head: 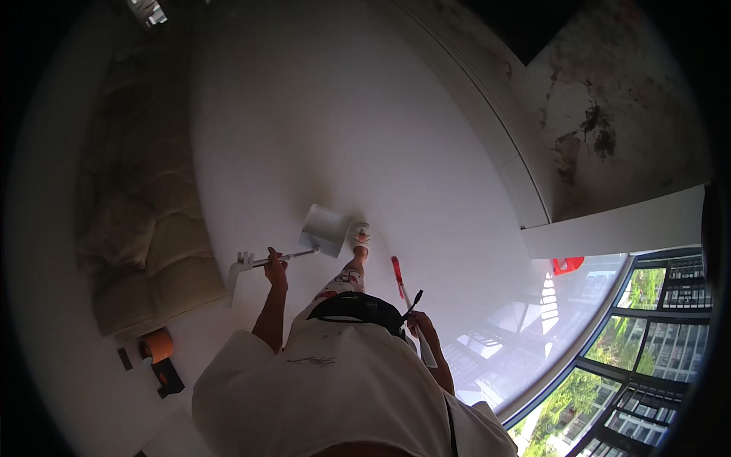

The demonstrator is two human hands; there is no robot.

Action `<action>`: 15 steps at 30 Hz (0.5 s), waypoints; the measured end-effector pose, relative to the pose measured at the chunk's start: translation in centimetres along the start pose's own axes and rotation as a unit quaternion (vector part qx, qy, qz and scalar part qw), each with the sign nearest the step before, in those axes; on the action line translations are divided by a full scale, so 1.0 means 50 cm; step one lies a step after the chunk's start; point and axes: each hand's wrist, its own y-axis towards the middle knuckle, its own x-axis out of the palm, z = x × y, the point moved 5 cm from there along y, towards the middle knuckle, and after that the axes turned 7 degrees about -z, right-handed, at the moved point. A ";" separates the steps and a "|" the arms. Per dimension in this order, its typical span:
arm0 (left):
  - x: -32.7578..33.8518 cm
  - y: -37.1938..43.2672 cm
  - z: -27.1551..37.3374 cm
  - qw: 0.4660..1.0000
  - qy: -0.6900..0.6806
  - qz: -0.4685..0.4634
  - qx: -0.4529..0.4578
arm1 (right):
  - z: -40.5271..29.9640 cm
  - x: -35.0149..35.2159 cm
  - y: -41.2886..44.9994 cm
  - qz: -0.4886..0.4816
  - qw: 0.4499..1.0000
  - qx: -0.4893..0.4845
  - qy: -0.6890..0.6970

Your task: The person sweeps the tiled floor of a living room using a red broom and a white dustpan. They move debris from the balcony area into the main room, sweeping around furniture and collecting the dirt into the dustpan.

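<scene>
My left hand (276, 268) grips the pole of a long-handled dustpan (324, 229). Its pale pan is just left of my slippered foot (361, 235), and the handle's white end points toward the sofa. On the other side, my right hand (420, 324) is closed around the pale handle of a broom (398, 276) with a narrow red head. The broom head points ahead, right of my leg; I cannot tell whether it touches the floor. A black waist bag or belt (357, 308) is at my front, with a black cable near my right hand.
A tufted sofa (171, 257) runs along the left. Behind its near end lie an orange round object (157, 345) and a black box (168, 376). A long white cabinet or ledge (531, 200) borders the right, a red object (568, 265) beside it. Windows (617, 343) curve along the lower right.
</scene>
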 end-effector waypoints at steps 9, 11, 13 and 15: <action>0.294 0.136 0.048 0.965 0.257 0.042 -0.010 | -0.362 0.239 0.063 0.055 0.820 -0.081 -0.564; 0.362 0.196 0.070 0.951 0.305 0.043 0.003 | -0.443 0.268 0.113 0.021 0.819 -0.087 -0.566; 0.391 0.255 0.081 0.938 0.338 0.066 -0.038 | -0.502 0.365 0.189 0.097 0.856 -0.042 -0.506; 0.430 0.275 0.099 0.935 0.343 0.085 -0.038 | -0.533 0.471 0.223 0.168 0.900 -0.013 -0.402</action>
